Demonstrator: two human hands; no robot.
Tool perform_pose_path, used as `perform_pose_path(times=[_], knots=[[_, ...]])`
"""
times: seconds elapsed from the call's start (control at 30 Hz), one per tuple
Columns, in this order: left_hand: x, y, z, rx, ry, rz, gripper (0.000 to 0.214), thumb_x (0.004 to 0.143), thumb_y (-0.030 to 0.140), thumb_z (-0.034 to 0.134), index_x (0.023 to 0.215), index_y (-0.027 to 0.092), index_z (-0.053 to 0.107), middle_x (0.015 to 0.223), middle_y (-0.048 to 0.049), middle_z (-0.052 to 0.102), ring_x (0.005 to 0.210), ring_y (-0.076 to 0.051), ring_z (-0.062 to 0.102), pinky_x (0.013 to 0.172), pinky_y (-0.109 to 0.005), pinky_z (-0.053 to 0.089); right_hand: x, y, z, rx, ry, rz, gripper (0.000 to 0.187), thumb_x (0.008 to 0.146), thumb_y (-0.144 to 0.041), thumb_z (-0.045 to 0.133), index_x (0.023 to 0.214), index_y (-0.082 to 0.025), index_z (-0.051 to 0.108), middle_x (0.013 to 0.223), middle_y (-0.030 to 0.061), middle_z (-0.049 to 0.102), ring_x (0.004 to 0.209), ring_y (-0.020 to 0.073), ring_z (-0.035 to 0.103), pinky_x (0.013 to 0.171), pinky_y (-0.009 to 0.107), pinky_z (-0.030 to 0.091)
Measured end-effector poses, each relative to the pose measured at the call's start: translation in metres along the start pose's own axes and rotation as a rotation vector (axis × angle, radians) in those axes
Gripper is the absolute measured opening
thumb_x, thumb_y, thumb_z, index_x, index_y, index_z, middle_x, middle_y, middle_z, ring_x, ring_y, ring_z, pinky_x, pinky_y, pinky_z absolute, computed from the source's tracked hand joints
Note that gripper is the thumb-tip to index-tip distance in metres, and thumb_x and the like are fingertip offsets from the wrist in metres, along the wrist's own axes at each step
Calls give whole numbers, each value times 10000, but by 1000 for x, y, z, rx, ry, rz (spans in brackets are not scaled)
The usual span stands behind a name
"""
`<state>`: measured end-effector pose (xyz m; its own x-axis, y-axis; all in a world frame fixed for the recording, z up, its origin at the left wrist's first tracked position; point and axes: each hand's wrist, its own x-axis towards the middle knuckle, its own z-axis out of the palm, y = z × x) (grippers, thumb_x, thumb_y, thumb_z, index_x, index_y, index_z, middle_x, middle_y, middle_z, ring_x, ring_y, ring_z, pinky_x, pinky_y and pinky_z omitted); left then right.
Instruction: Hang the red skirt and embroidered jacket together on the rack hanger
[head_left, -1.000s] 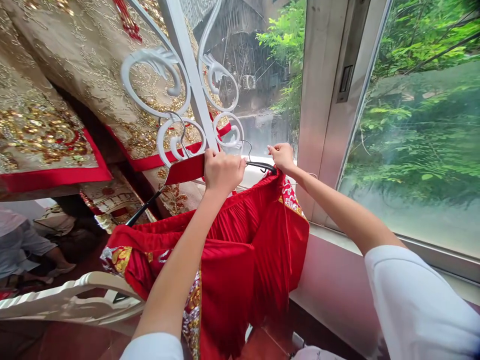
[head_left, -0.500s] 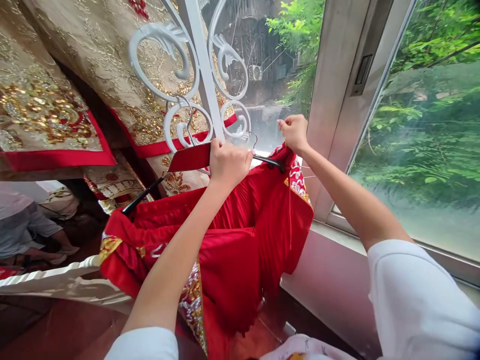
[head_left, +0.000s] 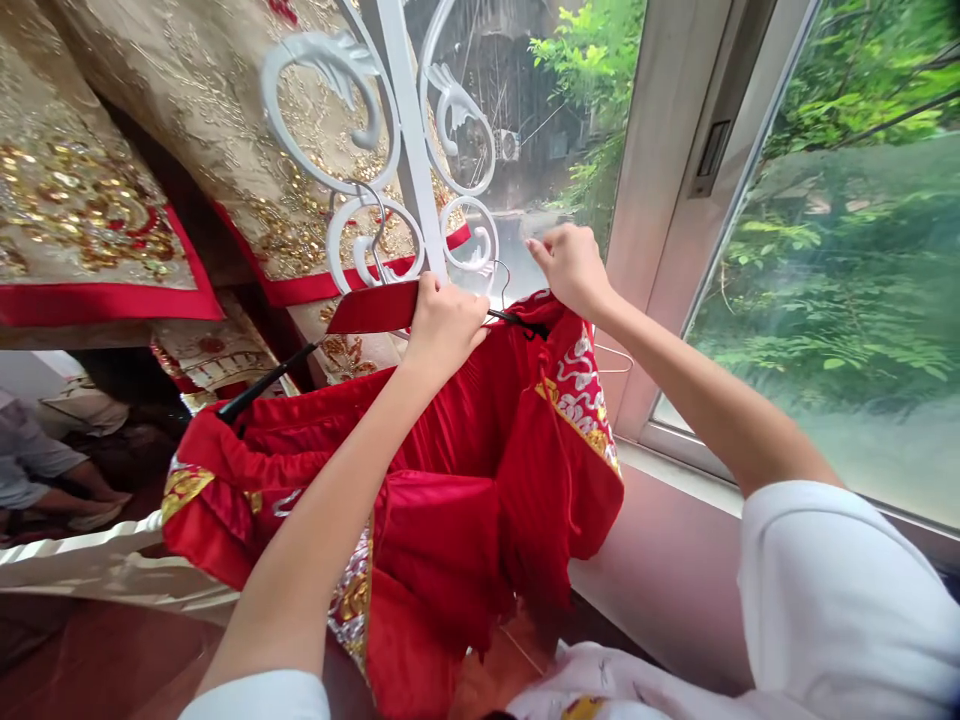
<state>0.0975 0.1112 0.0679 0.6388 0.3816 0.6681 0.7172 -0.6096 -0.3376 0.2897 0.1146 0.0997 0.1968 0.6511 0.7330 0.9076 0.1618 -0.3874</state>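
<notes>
A red pleated skirt (head_left: 442,500) with gold and silver embroidered panels hangs from a black hanger (head_left: 266,385). My left hand (head_left: 446,325) is closed around the middle of the hanger and a flat red band (head_left: 373,306) lying over it. At the skirt's upper right corner is my right hand (head_left: 574,270), its fingers curled in on the edge of the cloth; the fingertips are partly hidden. The hanger's metal hook (head_left: 379,230) goes up to a white scrolled metal frame (head_left: 416,130).
Beige garments (head_left: 202,130) with gold sequins and red hems hang at upper left. A window frame (head_left: 660,220) and a pink wall (head_left: 675,570) stand on the right. Another person's arm (head_left: 71,475) shows at far left. Pale patterned cloth (head_left: 592,680) lies at the bottom.
Both my hands have moved slightly left, and the skirt has shifted left with them. More of the embroidered panel at the skirt's right end now shows.
</notes>
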Motion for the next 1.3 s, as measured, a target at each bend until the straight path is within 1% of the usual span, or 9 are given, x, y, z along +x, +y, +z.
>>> perform_pose_path(times=[0.2,0.3,0.47,0.57,0.73,0.93,1.13,1.2,1.3], knots=[[1,3,-4,-166,43,-50,226,821,238,444,724,199,645,662,-64,634,839,-271,576,904,-487,274,-39,36,9,127,-152,89,558,915,-530,339,511,-176,491,457,-1,378,511,121,401,577,259,302],[1,4,-3,-79,38,-34,258,815,233,418,723,205,657,661,-69,641,771,-253,572,879,-486,305,-59,35,5,148,-153,42,590,918,-566,266,636,-165,595,536,16,489,570,136,472,590,253,307],[1,2,3,-57,63,-56,245,800,218,438,690,213,657,631,-57,632,748,-242,578,876,-477,327,-86,26,-6,-66,-251,-191,291,790,-465,594,920,-211,653,952,84,629,836,211,538,625,265,333],[1,0,6,-69,50,-70,254,805,223,434,691,215,661,637,-61,630,759,-250,581,885,-491,318,-94,25,-5,-136,-343,-163,148,822,-273,566,937,-236,651,835,59,621,705,174,518,565,259,294],[-2,3,6,-102,69,-67,242,811,316,465,725,223,672,678,-59,651,824,-259,580,922,-495,288,-82,23,-11,86,-375,-29,207,759,-69,585,587,-181,609,478,-16,446,459,86,344,506,259,245],[-4,10,0,-173,72,-98,382,860,440,403,749,221,696,682,-64,662,860,-267,580,950,-501,242,-40,26,-27,436,-464,263,200,700,-15,610,535,-126,606,432,-14,466,445,89,465,440,226,358],[0,12,9,-106,70,-146,370,883,363,394,800,163,694,711,-96,671,877,-293,575,931,-501,238,-1,-1,-41,162,-254,-44,211,803,-183,546,615,-106,605,450,-20,401,459,50,374,437,195,325],[2,11,11,-62,77,-167,335,875,355,425,795,160,685,695,-95,667,861,-294,580,918,-492,246,-12,-18,-49,46,-191,-97,253,771,-99,538,521,-131,520,453,-22,346,480,51,322,462,217,296],[4,12,8,-9,33,-177,271,867,306,446,823,175,679,694,-84,672,803,-277,597,893,-476,261,-60,-39,-47,-32,-229,-216,413,744,-70,541,425,-177,302,436,-27,213,461,67,216,456,273,212]])
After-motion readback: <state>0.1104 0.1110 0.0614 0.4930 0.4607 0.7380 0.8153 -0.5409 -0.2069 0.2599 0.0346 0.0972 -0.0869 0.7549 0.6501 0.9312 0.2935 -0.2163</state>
